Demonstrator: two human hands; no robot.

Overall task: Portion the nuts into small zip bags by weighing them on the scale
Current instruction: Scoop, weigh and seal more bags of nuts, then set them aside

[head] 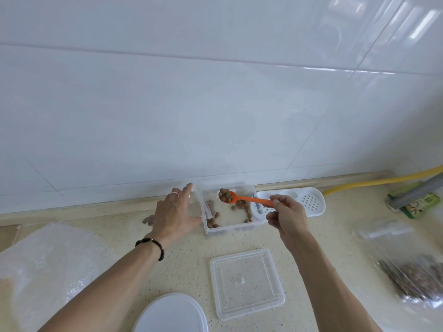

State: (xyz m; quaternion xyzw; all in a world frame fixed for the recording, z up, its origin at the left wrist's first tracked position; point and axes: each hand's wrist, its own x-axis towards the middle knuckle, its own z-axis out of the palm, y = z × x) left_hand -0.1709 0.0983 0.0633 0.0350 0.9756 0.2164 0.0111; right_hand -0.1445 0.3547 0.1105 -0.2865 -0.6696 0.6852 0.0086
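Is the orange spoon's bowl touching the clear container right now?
Apart. The head view shows the orange spoon, pinched in the right hand, raised with nuts heaped in its bowl, above the clear container.

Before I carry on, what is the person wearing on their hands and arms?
Both forearms are bare, with no sleeves in view. The left hand has a pale ring on one finger, and a dark beaded bracelet sits round its wrist. The right hand shows no ring, watch or glove.
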